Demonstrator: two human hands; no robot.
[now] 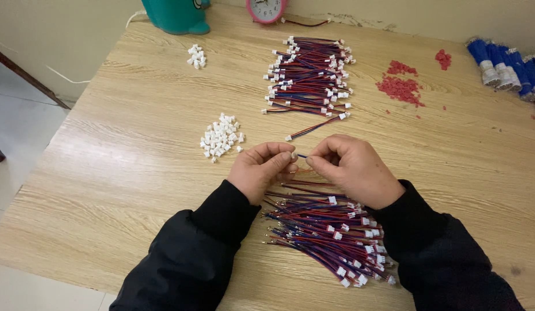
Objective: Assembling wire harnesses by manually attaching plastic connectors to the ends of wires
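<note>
Both hands meet above the near bundle of red and blue wires (331,233), which lies on the wooden table (135,173) between the two black sleeves. The left hand (260,168) is curled, knuckles up, and its thumb and forefinger are pinched shut on a small white connector (293,155). The right hand (354,170) faces it, wrist bent inward, with thumb and forefinger closed on a thin wire (302,155) whose short blue end reaches the connector. It seems the wire tip is touching the connector, but this spot is too small to be sure.

Beyond the near bundle, past the hands, one single wire (316,126) lies alone, and farther behind it is a second, tidy bundle with white plugs on both ends (308,78). Left of the near bundle and farther back is a heap of loose white connectors (221,137). Right of the far bundle lies a scatter of small red pieces (401,86)
</note>
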